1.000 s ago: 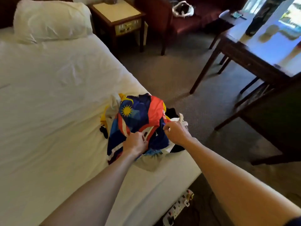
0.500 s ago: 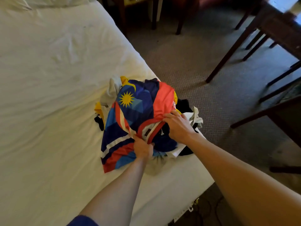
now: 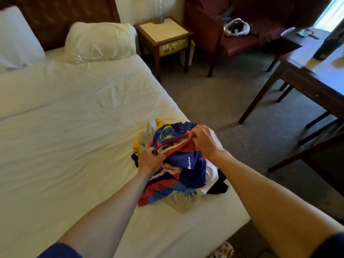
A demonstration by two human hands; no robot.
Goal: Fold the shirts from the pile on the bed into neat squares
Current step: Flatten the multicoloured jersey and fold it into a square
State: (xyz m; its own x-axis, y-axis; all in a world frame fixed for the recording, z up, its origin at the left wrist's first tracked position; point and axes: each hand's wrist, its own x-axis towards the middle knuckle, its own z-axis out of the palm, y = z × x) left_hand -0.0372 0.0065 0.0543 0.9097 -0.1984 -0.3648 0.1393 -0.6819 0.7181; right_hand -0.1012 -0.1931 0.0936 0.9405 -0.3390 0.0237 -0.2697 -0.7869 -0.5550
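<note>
hands on the top shirt of the pile

forearms reach in from the near edge, both bare below dark blue sleeves. left hand (image 3: 149,161) pinches the collar edge of the jersey (image 3: 183,164) with curled fingers, knuckles up, low against the pile. right hand (image 3: 205,141) grips the same red collar band a little farther off and higher, fingers curled over the cloth, so the neck opening is stretched between the two grips.

the jersey is navy with red, white and light blue panels and a yellow sunburst just beyond the grips; small white lettering sits on the navy part below the right hand. it lies crumpled on top of the pile (image 3: 214,183), where white, black, grey and yellow garments stick out around and under it. the pile sits on the white sheet of the bed (image 3: 65,146), near its right edge.

well beyond the hands lies a pillow (image 3: 98,41), with a nightstand (image 3: 164,37) beside it.
</note>
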